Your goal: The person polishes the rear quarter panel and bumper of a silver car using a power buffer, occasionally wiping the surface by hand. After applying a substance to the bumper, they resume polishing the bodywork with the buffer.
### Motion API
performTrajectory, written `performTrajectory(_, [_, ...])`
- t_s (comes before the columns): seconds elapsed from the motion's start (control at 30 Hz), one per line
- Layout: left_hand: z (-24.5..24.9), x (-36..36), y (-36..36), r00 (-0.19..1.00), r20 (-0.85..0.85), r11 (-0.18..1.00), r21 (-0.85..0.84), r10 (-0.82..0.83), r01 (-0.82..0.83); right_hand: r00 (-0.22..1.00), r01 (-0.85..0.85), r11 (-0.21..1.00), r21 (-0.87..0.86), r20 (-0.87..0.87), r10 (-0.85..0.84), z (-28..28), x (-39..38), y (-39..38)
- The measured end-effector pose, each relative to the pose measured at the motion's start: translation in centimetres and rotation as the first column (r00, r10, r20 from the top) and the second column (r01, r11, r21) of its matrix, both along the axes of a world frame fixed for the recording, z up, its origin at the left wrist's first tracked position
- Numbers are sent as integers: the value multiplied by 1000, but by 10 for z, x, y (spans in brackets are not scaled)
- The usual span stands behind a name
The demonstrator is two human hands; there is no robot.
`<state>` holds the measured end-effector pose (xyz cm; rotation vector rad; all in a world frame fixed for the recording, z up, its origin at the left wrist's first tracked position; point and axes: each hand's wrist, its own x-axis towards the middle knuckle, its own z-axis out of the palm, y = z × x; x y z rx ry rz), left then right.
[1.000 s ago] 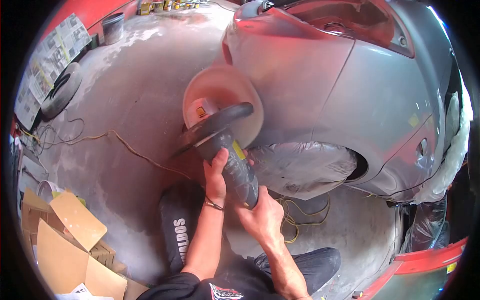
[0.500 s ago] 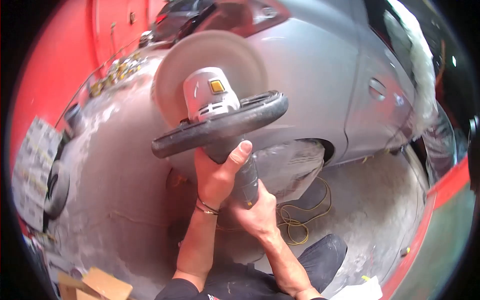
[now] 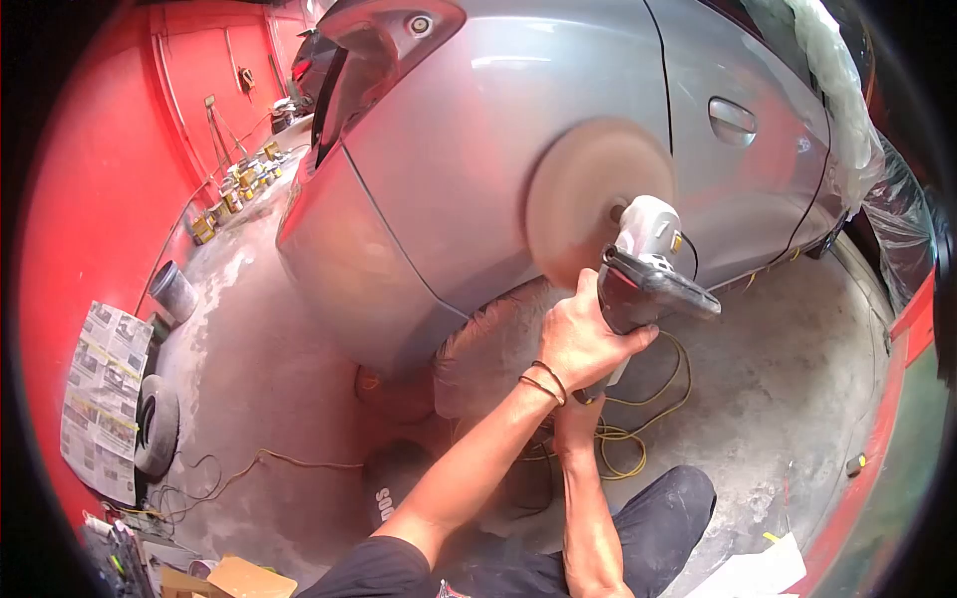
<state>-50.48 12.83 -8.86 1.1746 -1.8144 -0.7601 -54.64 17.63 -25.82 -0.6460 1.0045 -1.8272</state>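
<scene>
Lining the far left is a red wall (image 3: 110, 199), with newspaper sheets (image 3: 105, 374) before it and a tyre (image 3: 158, 424) just beside them. A bucket (image 3: 175, 289) stands on the concrete floor (image 3: 239, 379) a little farther off, and paint cans (image 3: 234, 189) cluster along the base of the wall. Torn cardboard (image 3: 249, 578) shows at the bottom edge, and above it a yellow cord (image 3: 299, 462) trails to the right. The grey car (image 3: 469, 189) fills the upper middle, with plastic film (image 3: 474, 364) over the wheel below its flank. The right hand (image 3: 578, 417) is closed about the rear end of a rotary polisher (image 3: 630, 294), largely hidden there; the left hand (image 3: 583, 344), above it, wraps firmly around the tool's body. The polisher tilts upward in front of the car's side, its round buffing pad (image 3: 588, 199) blurred and facing the panel; I cannot tell whether they touch. Coiled yellow cable (image 3: 623, 439) lies on the floor below the polisher. Farther right come a door handle (image 3: 733, 120) and bunched plastic sheeting (image 3: 842, 110).
</scene>
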Motion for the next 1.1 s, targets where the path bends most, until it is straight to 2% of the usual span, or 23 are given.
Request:
performTrajectory(0.1, [-24, 4, -11, 924, -341, 984, -22, -173, 176, 994, -60, 995, -84, -91, 53, 7, -6, 4])
performTrajectory(0.13, [-23, 10, -11, 864, -450, 973, -56, -226, 225, 992, -107, 992, -70, -81, 101, 16, -4, 8])
performTrajectory(0.17, [-20, 17, -10, 812, -526, 966, -90, -254, 244, 975, -139, 990, -21, -180, 133, 26, -5, 12])
performTrajectory(0.23, [1, 37, 1, 830, -514, 976, -97, -215, 193, 910, -189, 978, 83, -359, 207, 66, -7, 21])
performTrajectory(0.3, [9, 51, 11, 741, -659, 991, -65, -131, 118, 829, -244, 969, 36, -511, 228, 110, -15, 25])
performTrajectory(0.33, [23, 49, 22, 657, -745, 994, -94, -113, 64, 779, -289, 957, 31, -573, 254, 128, -22, 24])
performTrajectory(0.37, [31, 47, 26, 711, -700, 992, -126, -68, -29, 722, -335, 942, 34, -633, 280, 143, -29, 23])
performTrajectory(0.43, [39, 44, 23, 677, -735, 987, -139, -47, -82, 650, -331, 941, 76, -705, 285, 169, -41, 18])
performTrajectory(0.53, [44, 26, 10, 618, -783, 977, -177, -68, -117, 591, -329, 938, 107, -751, 293, 186, -64, 2])
performTrajectory(0.6, [46, 13, -2, 609, -786, 981, -183, -106, -66, 571, -315, 943, 104, -773, 276, 192, -79, -5])
performTrajectory(0.67, [47, -5, -15, 605, -788, 983, -177, -118, -39, 636, -312, 947, 73, -725, 265, 188, -95, -12])
performTrajectory(0.77, [58, -32, -26, 724, -676, 982, -186, -137, 12, 751, -284, 959, 2, -621, 224, 179, -107, -20])
performTrajectory(0.87, [64, -52, -43, 736, -638, 973, -180, -228, 145, 835, -245, 965, -88, -525, 164, 164, -116, -32])
performTrajectory(1.03, [69, -67, -70, 810, -501, 948, -243, -304, 206, 883, -262, 962, -72, -420, 209, 155, -118, -47])
performTrajectory(1.1, [66, -60, -69, 830, -489, 957, -232, -270, 175, 888, -264, 963, -63, -406, 217, 151, -111, -48])
